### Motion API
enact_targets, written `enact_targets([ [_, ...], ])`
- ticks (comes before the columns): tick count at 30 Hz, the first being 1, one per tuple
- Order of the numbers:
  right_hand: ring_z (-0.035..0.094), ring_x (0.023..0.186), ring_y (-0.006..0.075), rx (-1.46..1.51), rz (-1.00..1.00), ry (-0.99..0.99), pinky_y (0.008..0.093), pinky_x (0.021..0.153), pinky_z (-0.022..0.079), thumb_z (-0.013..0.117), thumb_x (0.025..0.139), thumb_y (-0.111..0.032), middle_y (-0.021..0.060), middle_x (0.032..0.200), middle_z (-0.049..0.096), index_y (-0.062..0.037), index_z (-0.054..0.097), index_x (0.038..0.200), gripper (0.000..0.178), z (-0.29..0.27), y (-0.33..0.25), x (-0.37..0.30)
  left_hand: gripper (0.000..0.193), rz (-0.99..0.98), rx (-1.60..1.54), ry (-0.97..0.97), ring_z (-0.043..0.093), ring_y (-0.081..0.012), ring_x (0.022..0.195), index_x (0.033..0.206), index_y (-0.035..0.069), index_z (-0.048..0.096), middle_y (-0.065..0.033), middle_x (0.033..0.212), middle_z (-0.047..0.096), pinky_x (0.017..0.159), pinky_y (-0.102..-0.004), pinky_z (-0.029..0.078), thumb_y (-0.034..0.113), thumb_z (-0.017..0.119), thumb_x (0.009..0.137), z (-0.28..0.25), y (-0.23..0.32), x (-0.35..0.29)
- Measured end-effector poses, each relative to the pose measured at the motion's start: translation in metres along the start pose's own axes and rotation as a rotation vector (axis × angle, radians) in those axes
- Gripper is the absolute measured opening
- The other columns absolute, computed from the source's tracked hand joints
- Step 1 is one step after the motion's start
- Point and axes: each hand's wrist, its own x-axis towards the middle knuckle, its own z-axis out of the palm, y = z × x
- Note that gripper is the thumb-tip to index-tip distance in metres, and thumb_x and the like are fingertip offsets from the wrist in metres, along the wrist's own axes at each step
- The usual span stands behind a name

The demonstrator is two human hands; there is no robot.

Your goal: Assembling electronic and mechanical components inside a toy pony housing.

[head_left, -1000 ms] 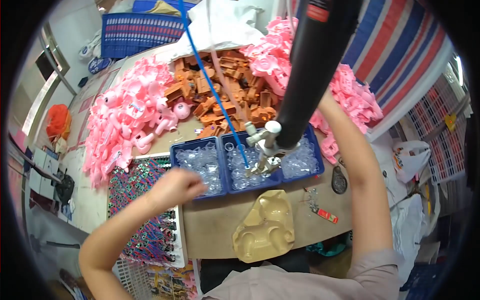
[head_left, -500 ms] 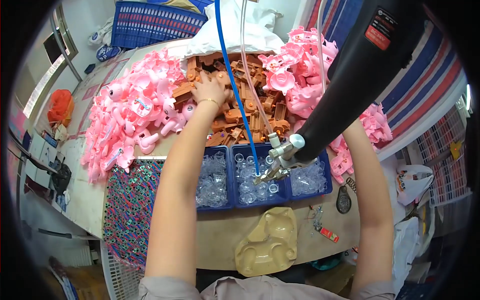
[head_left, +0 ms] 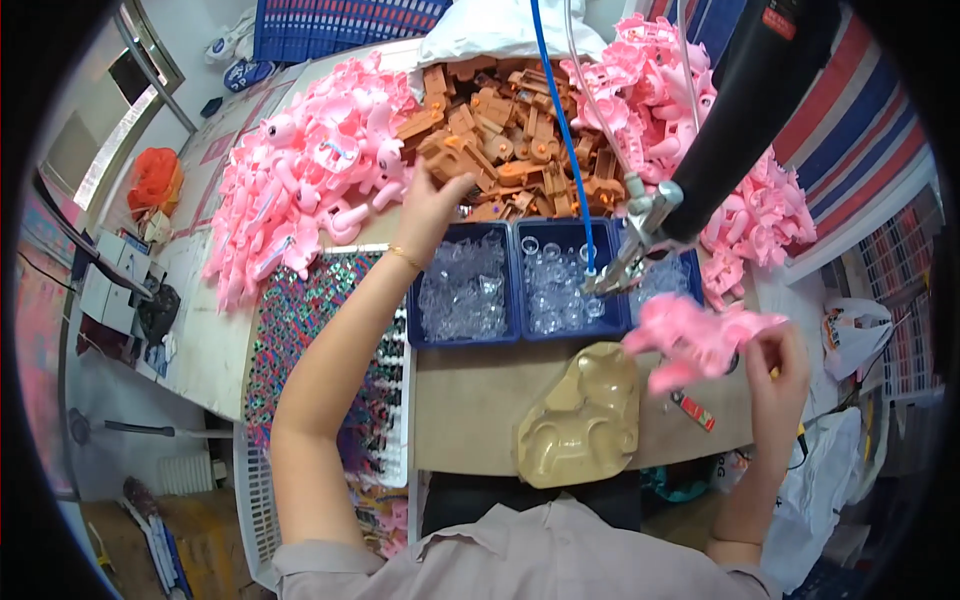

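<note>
My left hand is closed on a brown plastic part, at the near edge of a heap of similar brown parts. Its fingertips are partly hidden behind the part. To the right, my right hand grips the end of a pink animal-shaped plastic shell, which is smeared by motion above the table. A tan moulded tray with animal-shaped hollows lies in front of me. Beyond it stand blue bins with small clear plastic pieces.
Pink plastic parts are heaped at the left and the right. A black arm with a metal clamp and a blue tube reaches over the bins. Small wired circuit boards fill a white basket at the left.
My left hand has drawn back from the brown heap with a part in it. My right hand has come from the right-hand pink heap toward me, carrying a pink shell. The view has shifted.
</note>
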Motion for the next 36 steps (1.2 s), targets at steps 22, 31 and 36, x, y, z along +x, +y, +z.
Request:
enact_targets([
  [22,0.060,0.098,0.0278,0.384,-0.598,-0.519,0.0364,0.085,0.045,0.068,0.077,-0.010,0.0126,0.109,0.062,-0.0044,0.065,0.106,0.029,0.083,0.025,-0.076,0.049,-0.820,-0.314,-0.282,0.059,-0.0130,0.101,0.132,0.001,0.043,-0.0093,0.119,0.057,0.082,-0.0265,0.049,0.013,0.064,0.088,0.034,0.051,-0.266],
  [31,0.055,0.077,0.0211,0.543,-0.891,-0.776,0.0339,0.071,0.044,0.077,0.069,-0.011,0.0039,0.085,0.057,-0.0065,0.068,0.091,0.024,0.070,0.006,-0.045,0.036,-0.951,-0.226,-0.828,0.064,-0.0102,0.073,0.110,-0.002,0.061,-0.0055,0.089,0.066,0.065,-0.0210,0.049,0.025,0.062,0.086,0.041,0.062,-0.205],
  [36,0.054,0.078,0.0218,0.456,-0.966,-0.598,0.0335,0.069,0.042,0.077,0.066,-0.012,0.0033,0.085,0.059,-0.0073,0.067,0.088,0.025,0.077,0.009,-0.050,0.037,-0.819,-0.100,-0.713,0.057,-0.0058,0.083,0.110,-0.003,0.059,-0.0033,0.093,0.064,0.068,-0.0223,0.048,0.023,0.066,0.085,0.043,0.072,-0.213],
])
